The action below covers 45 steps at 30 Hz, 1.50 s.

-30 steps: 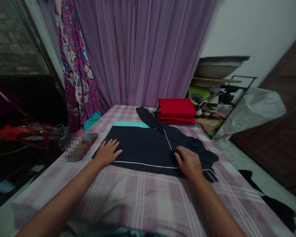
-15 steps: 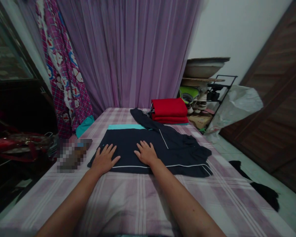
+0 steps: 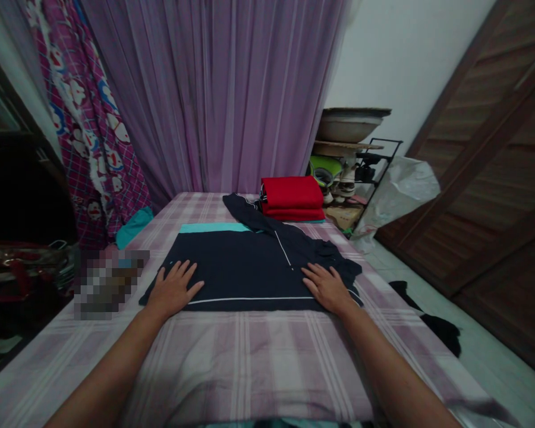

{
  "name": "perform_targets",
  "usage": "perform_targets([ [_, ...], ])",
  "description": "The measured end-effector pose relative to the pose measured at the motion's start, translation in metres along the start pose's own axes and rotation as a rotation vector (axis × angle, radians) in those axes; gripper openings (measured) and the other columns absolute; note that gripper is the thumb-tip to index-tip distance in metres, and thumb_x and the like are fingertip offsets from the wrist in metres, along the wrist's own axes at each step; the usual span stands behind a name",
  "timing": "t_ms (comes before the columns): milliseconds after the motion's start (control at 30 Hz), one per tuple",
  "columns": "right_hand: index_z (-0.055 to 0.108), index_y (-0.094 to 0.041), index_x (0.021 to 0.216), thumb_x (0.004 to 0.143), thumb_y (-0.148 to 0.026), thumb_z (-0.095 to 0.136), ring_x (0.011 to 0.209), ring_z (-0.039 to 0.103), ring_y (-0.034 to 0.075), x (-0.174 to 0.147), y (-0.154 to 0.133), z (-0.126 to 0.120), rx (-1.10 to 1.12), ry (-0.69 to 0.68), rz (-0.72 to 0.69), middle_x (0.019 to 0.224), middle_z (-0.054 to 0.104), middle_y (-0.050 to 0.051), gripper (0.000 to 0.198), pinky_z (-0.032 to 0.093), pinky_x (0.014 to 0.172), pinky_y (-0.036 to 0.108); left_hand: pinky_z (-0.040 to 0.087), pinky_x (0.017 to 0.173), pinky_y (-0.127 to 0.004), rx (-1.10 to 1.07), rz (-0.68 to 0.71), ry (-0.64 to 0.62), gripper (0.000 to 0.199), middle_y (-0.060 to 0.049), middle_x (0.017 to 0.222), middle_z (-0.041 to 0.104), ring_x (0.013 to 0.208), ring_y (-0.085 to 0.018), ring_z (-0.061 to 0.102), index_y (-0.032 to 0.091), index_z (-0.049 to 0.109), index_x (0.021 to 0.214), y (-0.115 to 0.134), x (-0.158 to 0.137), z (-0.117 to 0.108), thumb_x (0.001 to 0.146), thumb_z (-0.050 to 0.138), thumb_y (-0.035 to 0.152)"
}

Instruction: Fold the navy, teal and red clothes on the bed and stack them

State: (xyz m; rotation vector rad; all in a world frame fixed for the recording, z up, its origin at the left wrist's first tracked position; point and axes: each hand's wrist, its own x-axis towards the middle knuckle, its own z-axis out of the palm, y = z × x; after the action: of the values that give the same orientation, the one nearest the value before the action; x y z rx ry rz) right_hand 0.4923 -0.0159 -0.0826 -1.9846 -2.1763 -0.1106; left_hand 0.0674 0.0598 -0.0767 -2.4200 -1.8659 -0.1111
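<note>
A dark navy garment with white piping and a light turquoise band, seemingly a jacket (image 3: pixel 236 264), lies spread on the plaid bed cover (image 3: pixel 249 356). One sleeve (image 3: pixel 241 207) stretches toward the back, beside the red stack. My left hand (image 3: pixel 173 288) rests flat on the jacket's near left corner, fingers spread. On its near right part lies my right hand (image 3: pixel 327 286), palm down with the fingers apart. Neither hand grips the cloth.
Folded red cloth (image 3: pixel 293 199) is stacked at the back of the bed. A blurred-out item (image 3: pixel 111 282) lies at the left edge. Beyond the right side stand a rack (image 3: pixel 378 157) with basins and shoes, and a white plastic bag (image 3: pixel 401 184). Purple curtains (image 3: pixel 223 95) hang behind.
My right hand has slid right across the jacket, from its middle to its right part, and the near right edge lies flatter. My left hand stays at the left corner. The view has shifted rightward.
</note>
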Motion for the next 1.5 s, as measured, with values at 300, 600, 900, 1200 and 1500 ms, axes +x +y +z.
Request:
perform_targets([
  [300, 0.069, -0.020, 0.119, 0.096, -0.035, 0.042, 0.120, 0.060, 0.025, -0.005, 0.022, 0.012, 0.066, 0.225, 0.122, 0.123, 0.070, 0.011, 0.038, 0.036, 0.107, 0.049, 0.028, 0.116, -0.052, -0.033, 0.024, 0.170, 0.054, -0.010, 0.145, 0.054, 0.138, -0.030, 0.044, 0.019, 0.059, 0.134, 0.002, -0.011, -0.003, 0.094, 0.037, 0.048],
  [600, 0.072, -0.022, 0.113, 0.095, -0.040, 0.042, 0.119, 0.061, 0.025, -0.003, 0.036, 0.021, 0.107, 0.197, 0.094, 0.121, 0.071, 0.009, 0.039, 0.037, 0.106, 0.048, 0.037, 0.112, -0.046, -0.128, 0.015, 0.265, 0.045, -0.008, 0.126, 0.069, 0.121, -0.024, 0.062, 0.024, 0.068, 0.118, 0.002, -0.016, -0.002, 0.095, 0.035, 0.043],
  [900, 0.069, -0.023, 0.118, 0.094, -0.038, 0.042, 0.118, 0.062, 0.024, -0.003, 0.035, 0.023, 0.112, 0.214, 0.098, 0.122, 0.070, 0.008, 0.040, 0.037, 0.107, 0.049, 0.037, 0.112, -0.045, -0.143, 0.005, 0.279, 0.047, -0.008, 0.124, 0.070, 0.119, -0.023, 0.063, 0.023, 0.070, 0.117, 0.001, -0.016, -0.001, 0.095, 0.031, 0.038],
  [1200, 0.063, -0.027, 0.131, 0.095, -0.037, 0.043, 0.124, 0.058, 0.025, -0.001, 0.041, 0.026, 0.053, 0.183, 0.070, 0.132, 0.064, 0.009, 0.042, 0.038, 0.106, 0.050, 0.037, 0.113, -0.045, -0.155, 0.004, 0.274, 0.045, -0.007, 0.125, 0.070, 0.119, -0.023, 0.062, 0.024, 0.069, 0.117, 0.001, -0.016, -0.001, 0.094, 0.034, 0.037],
  [1500, 0.068, -0.030, 0.124, 0.097, -0.038, 0.044, 0.131, 0.050, 0.027, -0.005, 0.028, 0.019, -0.045, 0.155, 0.110, 0.139, 0.058, 0.010, 0.037, 0.035, 0.107, 0.052, 0.036, 0.113, -0.047, -0.155, 0.005, 0.257, 0.047, -0.008, 0.126, 0.069, 0.121, -0.024, 0.061, 0.022, 0.069, 0.118, 0.000, -0.015, -0.001, 0.094, 0.033, 0.038],
])
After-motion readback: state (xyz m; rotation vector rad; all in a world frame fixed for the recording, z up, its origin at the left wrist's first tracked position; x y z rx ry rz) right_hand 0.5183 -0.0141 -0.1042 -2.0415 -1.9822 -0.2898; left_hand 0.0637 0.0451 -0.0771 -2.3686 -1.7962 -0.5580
